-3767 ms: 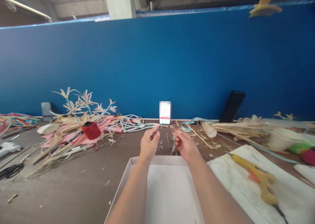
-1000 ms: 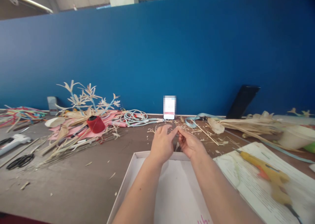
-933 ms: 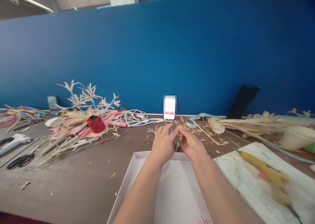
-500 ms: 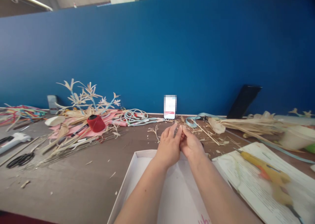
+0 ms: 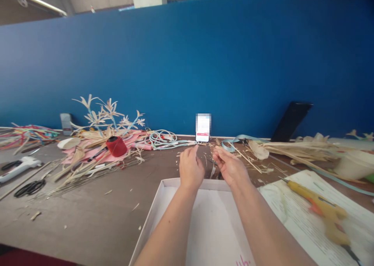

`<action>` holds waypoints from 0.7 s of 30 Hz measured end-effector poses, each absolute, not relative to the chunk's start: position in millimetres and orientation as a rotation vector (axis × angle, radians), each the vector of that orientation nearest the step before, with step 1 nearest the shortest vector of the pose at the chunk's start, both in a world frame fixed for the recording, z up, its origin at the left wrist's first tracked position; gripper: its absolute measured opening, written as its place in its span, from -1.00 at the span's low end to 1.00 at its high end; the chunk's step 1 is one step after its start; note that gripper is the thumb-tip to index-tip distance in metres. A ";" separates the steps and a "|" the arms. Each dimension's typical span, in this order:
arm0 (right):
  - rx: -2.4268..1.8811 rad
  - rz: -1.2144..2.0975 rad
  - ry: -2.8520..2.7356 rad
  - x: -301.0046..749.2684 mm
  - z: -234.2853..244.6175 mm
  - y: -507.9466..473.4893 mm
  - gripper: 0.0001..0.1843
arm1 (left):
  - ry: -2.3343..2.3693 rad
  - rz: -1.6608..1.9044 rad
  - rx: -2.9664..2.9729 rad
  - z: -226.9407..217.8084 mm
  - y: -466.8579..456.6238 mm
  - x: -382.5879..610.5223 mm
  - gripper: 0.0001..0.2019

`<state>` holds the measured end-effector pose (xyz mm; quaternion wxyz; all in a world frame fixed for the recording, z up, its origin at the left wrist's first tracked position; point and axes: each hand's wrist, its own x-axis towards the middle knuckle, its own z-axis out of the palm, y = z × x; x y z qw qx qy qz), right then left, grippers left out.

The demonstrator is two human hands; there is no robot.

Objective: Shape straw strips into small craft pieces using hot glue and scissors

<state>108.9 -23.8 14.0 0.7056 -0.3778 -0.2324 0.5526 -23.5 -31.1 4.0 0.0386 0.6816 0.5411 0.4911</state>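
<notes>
My left hand (image 5: 190,167) hovers beyond the far edge of a white shallow box (image 5: 171,183), its fingers bent together and their tips turned away from me. Whatever those fingers may grip is hidden. To its right, my right hand (image 5: 232,166) is closed in a pinch, thumb against fingers, and anything between them is too small to name. A gap separates the two hands. Thin pale plant scraps lie on the brown table around them. Behind the hands, a phone (image 5: 202,135) with a lit screen leans against the blue partition.
A yellow glue gun (image 5: 321,205) lies on printed paper (image 5: 298,227) at right. On the left are black-handled scissors (image 5: 30,188), a red thread spool (image 5: 116,146) and dried-fibre flowers (image 5: 97,117). Looped pale-blue cords (image 5: 160,139) and a fibre bundle (image 5: 300,151) lie along the partition.
My hands were together, fingertips touching; now they are apart. The left hand has moved left and the right hand slightly right. The view has shifted a little.
</notes>
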 end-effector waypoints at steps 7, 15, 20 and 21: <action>-0.842 1.399 -0.609 108.8 23.7 -31.0 -0.71 | 1.415 1.511 1.814 3.7 -30.1 -19.6 -0.56; -0.978 1.477 -0.867 103.1 44.6 -46.3 -0.65 | 0.626 0.965 1.210 17.9 -39.1 -16.5 -0.62; -1.048 1.327 -1.010 108.0 59.6 -54.1 -0.66 | 0.555 0.797 1.142 18.8 -42.7 -23.0 -0.74; -1.060 1.280 -1.050 111.6 62.9 -54.7 -0.66 | 0.565 0.791 1.143 18.1 -42.0 -23.5 -0.72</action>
